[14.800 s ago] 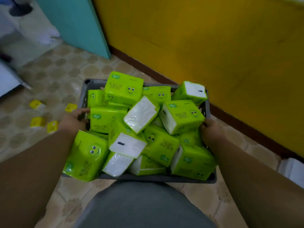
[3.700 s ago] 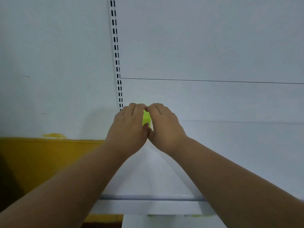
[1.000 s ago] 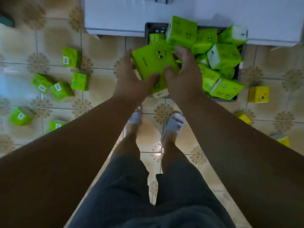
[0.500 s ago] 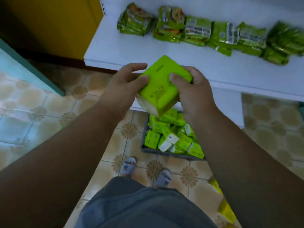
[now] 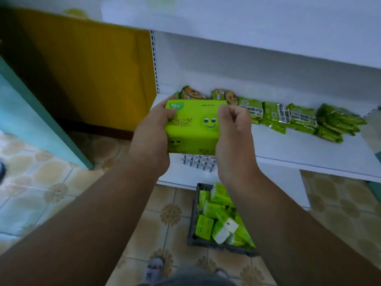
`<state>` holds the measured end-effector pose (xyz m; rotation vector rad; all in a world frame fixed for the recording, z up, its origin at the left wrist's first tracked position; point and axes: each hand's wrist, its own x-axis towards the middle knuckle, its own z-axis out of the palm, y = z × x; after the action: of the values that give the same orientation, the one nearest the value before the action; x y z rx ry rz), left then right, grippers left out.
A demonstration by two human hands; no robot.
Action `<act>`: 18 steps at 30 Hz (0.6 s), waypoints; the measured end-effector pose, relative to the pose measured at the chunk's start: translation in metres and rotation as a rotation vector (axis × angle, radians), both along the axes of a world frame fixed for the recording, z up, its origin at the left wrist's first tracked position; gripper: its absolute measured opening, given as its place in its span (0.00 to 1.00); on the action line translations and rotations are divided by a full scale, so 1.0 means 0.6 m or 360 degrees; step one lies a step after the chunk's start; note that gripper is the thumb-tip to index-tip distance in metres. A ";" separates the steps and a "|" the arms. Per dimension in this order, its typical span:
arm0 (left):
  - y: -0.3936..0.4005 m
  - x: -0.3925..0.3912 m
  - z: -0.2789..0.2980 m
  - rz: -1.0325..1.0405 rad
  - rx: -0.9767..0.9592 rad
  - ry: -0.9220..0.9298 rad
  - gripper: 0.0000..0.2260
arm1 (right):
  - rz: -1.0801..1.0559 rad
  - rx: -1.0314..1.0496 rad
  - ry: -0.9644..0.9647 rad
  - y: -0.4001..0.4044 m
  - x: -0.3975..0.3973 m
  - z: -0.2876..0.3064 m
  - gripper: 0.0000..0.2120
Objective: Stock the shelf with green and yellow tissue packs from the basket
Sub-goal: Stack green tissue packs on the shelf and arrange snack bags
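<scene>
A green tissue pack [image 5: 193, 126] with a smiley face is held up in front of the white shelf [image 5: 299, 149]. My left hand [image 5: 152, 137] grips its left end and my right hand [image 5: 233, 137] grips its right end. The pack hovers over the left front part of the shelf board. Below, on the floor, the grey basket [image 5: 192, 219] holds several more green tissue packs [image 5: 218, 219].
A row of green snack packets [image 5: 288, 116] lies along the back of the shelf board. A higher shelf board [image 5: 268, 38] hangs above. A yellow wall [image 5: 92, 75] and a teal panel [image 5: 31, 112] stand to the left. The floor is tiled.
Both hands lifted the green pack higher and turned it so its smiley face points at me; the view tilted up toward the shelf.
</scene>
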<state>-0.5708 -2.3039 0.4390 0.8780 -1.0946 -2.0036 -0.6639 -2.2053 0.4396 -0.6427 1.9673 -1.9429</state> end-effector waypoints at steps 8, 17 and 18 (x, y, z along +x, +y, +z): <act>-0.110 0.027 0.123 -0.0338 -0.0559 0.0042 0.12 | -0.0166 -0.0313 -0.0086 -0.112 0.022 0.118 0.09; -0.150 -0.068 0.210 -0.0163 -0.0969 0.0007 0.34 | -0.0317 -0.0253 0.0177 -0.169 -0.065 0.230 0.21; -0.157 -0.080 0.219 -0.0100 -0.0982 -0.0036 0.33 | -0.0306 -0.0206 0.0213 -0.176 -0.075 0.235 0.22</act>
<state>-0.6189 -2.3980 0.5703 0.5406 -1.6422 -1.5501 -0.7090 -2.3108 0.5805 -0.6527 2.0630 -2.2094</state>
